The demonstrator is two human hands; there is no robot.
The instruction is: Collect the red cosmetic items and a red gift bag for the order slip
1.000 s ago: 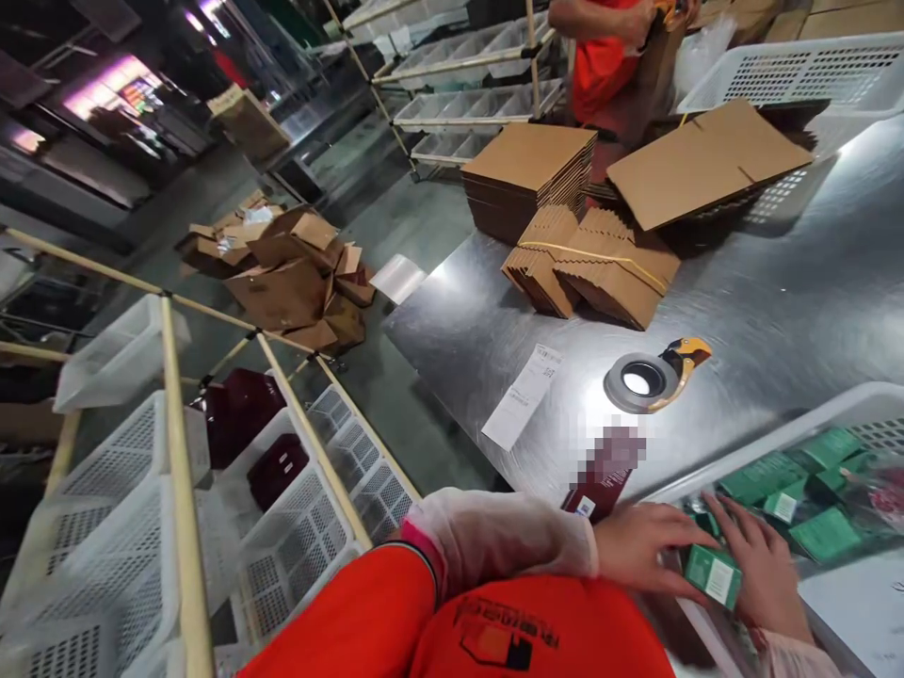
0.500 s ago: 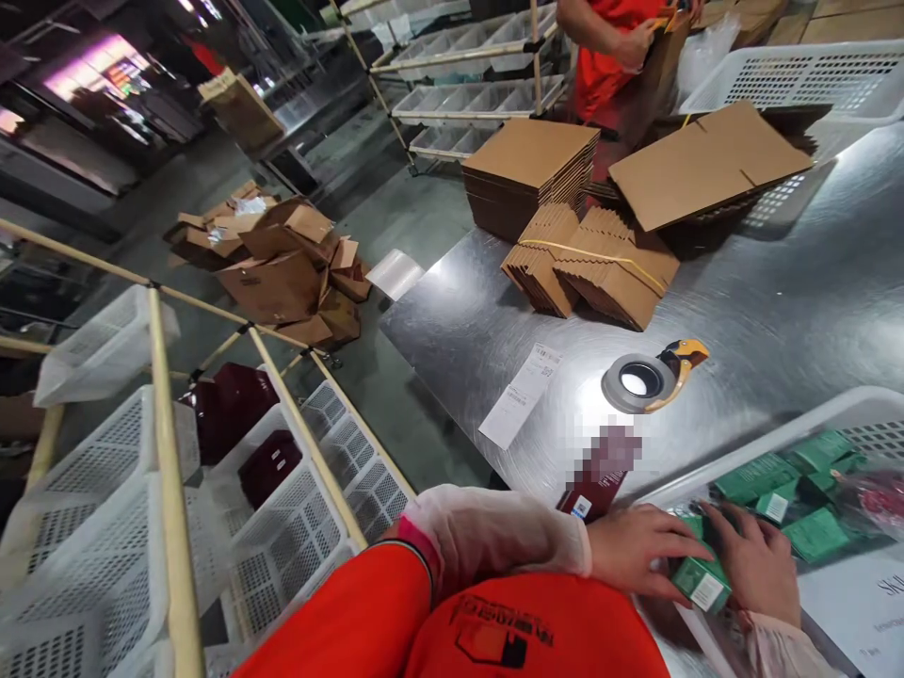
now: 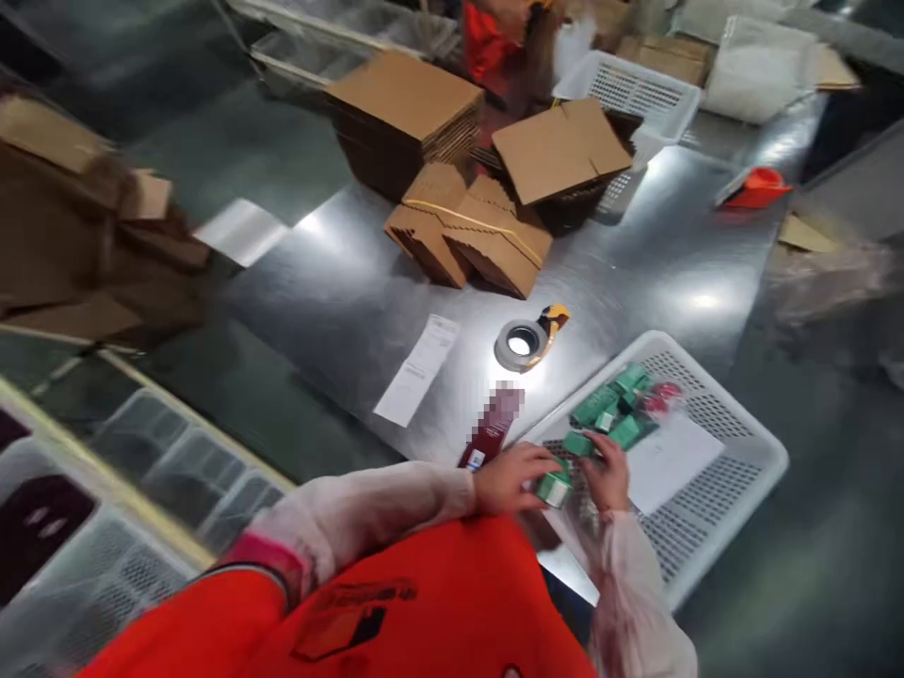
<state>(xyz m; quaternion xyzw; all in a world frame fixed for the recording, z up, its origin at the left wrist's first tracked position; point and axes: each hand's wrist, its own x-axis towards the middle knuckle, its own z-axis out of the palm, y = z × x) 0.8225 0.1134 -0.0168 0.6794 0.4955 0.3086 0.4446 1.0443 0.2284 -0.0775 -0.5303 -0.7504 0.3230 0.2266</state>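
The small green carton (image 3: 553, 490) on the near side is partly covered by the fingers of the left hand (image 3: 509, 478), so I cannot see its whole shape, and the right hand (image 3: 605, 474) hides part of the white plastic mesh basket (image 3: 766, 461). The writing on the white paper sheet (image 3: 668, 460) in this basket and on the white paper slip (image 3: 416, 369) on the brushed steel table (image 3: 339, 320) is too small to read. The top of the dark red box (image 3: 492, 428) is blurred into square pixels. At far, the person in a red shirt (image 3: 484, 38) runs out of view, and on the left the brown cardboard pile (image 3: 71, 245) is blurred and also cut off.
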